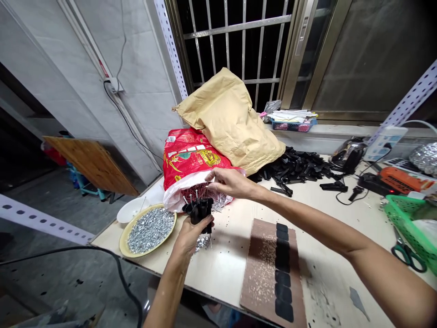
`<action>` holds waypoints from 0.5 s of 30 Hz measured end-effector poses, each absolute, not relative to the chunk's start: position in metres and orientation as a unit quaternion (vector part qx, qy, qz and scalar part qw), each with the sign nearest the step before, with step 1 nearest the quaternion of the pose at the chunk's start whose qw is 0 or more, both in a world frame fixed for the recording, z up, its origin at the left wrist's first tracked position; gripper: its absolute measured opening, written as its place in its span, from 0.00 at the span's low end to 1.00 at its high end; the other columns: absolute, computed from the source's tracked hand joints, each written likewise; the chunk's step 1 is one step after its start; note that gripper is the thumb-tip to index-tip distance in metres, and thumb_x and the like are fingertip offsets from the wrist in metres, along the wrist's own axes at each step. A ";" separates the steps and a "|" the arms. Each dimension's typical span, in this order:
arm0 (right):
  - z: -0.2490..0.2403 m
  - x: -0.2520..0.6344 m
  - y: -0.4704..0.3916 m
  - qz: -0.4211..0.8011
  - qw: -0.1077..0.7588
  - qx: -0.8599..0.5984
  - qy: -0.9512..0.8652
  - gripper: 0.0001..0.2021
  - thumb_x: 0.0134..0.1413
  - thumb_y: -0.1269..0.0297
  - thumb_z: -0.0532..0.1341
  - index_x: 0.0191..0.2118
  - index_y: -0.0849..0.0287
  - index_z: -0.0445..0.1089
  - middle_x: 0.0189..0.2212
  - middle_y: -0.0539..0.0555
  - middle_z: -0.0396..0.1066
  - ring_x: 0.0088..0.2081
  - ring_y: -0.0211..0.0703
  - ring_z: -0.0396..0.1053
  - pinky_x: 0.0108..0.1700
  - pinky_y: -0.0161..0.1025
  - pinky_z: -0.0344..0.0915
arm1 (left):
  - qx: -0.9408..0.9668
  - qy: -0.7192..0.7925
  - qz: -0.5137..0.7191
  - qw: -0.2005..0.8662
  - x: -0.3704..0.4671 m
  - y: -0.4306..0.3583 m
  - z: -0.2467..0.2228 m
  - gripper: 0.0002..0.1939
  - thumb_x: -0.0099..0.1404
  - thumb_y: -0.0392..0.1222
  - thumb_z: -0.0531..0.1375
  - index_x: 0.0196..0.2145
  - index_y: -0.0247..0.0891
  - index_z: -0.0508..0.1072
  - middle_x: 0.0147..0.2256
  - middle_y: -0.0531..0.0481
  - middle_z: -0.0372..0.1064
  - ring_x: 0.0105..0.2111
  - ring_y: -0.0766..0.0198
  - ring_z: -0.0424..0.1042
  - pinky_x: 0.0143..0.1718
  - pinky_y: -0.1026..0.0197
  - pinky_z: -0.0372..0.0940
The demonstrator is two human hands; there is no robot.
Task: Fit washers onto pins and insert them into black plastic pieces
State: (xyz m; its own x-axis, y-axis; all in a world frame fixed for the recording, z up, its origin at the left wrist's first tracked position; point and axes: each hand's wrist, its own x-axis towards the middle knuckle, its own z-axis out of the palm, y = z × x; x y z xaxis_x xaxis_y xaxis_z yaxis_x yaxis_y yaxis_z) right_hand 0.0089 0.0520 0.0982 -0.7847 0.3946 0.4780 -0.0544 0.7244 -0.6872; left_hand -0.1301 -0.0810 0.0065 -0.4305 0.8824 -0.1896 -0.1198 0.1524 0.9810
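My left hand (191, 234) is wrapped round a bunch of black plastic parts (198, 210), held upright above the table. Several long screws (191, 197) stick up out of the parts, and a thin metal shank shows below them. My right hand (228, 181) is above the open mouth of a red and white sack (194, 157). Its thumb and fingers are drawn together; anything between them is too small to make out. Many long screws (195, 191) lie inside the sack's mouth. A yellow bowl (124, 243) of small metal nuts stands left of my left hand.
A tan paper sack (235, 123) leans behind, beside a heap of black plastic parts (300, 166). A brown board (261, 269) carries a row of black pads (283, 278). Scissors (408, 256) and a green basket (403, 228) are at right; a white bowl (128, 207) sits left.
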 end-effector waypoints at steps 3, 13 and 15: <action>0.109 0.010 0.055 0.305 0.168 -0.069 -0.935 0.09 0.47 0.80 0.57 0.33 0.63 0.73 0.26 0.48 0.72 0.27 0.33 0.66 0.29 0.30 0.59 | 0.328 0.650 0.559 0.397 -0.127 -0.079 0.009 0.19 0.41 0.45 0.70 0.29 0.31 0.73 0.23 0.48 0.72 0.24 0.61 0.71 0.27 0.62 0.65; 0.139 0.005 0.041 0.138 0.033 -0.093 -0.986 0.13 0.41 0.77 0.61 0.38 0.61 0.66 0.25 0.47 0.64 0.24 0.32 0.57 0.22 0.30 0.52 | 0.368 0.639 0.520 0.431 -0.112 -0.069 0.013 0.14 0.42 0.45 0.68 0.25 0.34 0.73 0.22 0.49 0.71 0.23 0.60 0.71 0.26 0.61 0.63; 0.140 0.003 0.038 0.128 0.020 -0.098 -0.987 0.13 0.43 0.74 0.61 0.39 0.62 0.64 0.25 0.47 0.63 0.23 0.32 0.56 0.21 0.31 0.51 | 0.354 0.626 0.534 0.445 -0.109 -0.069 0.014 0.15 0.42 0.44 0.69 0.27 0.34 0.73 0.22 0.49 0.71 0.24 0.60 0.71 0.27 0.61 0.64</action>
